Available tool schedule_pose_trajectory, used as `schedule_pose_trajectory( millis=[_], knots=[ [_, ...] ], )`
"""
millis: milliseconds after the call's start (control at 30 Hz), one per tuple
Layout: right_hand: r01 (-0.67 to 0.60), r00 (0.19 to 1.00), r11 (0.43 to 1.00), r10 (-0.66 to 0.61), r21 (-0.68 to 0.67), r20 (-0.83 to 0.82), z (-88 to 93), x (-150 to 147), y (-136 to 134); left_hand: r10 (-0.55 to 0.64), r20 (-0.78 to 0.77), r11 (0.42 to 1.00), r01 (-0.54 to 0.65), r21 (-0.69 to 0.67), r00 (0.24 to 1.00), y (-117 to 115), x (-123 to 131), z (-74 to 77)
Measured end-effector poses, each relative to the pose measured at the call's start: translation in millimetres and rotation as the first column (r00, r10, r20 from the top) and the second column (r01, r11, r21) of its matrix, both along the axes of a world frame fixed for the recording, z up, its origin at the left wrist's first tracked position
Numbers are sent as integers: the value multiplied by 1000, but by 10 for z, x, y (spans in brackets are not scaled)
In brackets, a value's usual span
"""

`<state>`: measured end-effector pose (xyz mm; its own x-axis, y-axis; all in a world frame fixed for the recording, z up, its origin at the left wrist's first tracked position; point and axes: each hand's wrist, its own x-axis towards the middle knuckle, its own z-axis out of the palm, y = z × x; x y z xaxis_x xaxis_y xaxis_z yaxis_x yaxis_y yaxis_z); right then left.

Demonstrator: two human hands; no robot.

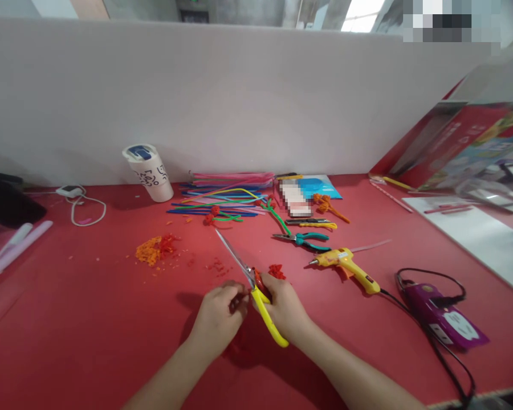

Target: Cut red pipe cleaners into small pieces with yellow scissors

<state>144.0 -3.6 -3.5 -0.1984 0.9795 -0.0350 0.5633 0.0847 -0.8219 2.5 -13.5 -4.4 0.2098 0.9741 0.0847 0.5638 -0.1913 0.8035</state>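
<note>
Near the middle of the red table (111, 341), the scissors (259, 299) sit in the right hand (284, 304), its fingers clamped on them by the yellow handles. Their long axis runs on a slant: the tips point away from the person and to the left, toward the stems (222, 196), while the handles come back toward the person and to the right. The blades look nearly together.

The left hand (222, 310) is just beside the scissors' pivot, its fingers curled in and the thumb close to them; whether it pinches anything, I cannot tell.

Just beyond the right hand lies a red clump (276, 271). Left of the blades are orange bits (149, 251) with red bits (168, 244) against them. To the right of the scissors lie the pliers (301, 239), noses leftward, and the glue gun (346, 265), nozzle also leftward.
</note>
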Motion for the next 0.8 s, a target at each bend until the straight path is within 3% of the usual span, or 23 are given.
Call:
schedule_pose_trajectory(
  millis=[67,133,267,333,400,567,800],
  knots=[
    [-3,1000,1000,3,3,-12,13,18,8,40,94,998,-34,-59,995,17,-8,11],
    [-6,1000,1000,6,13,23,43,56,19,142,265,975,-89,-202,954,49,-33,30],
    [-93,954,994,73,57,291,124,138,21,399,593,881,-114,-458,699,137,-121,78],
    [-153,909,985,110,76,403,144,153,8,443,689,873,-102,-477,574,173,-167,98],
    [-206,854,974,133,93,503,137,149,-8,454,737,876,-98,-472,500,198,-203,112],
    [-318,726,939,153,130,670,45,129,-31,462,762,884,-169,-435,454,222,-256,126],
    [-371,667,909,119,190,736,-42,138,-31,459,762,887,-189,-421,456,224,-274,129]
  ],
)
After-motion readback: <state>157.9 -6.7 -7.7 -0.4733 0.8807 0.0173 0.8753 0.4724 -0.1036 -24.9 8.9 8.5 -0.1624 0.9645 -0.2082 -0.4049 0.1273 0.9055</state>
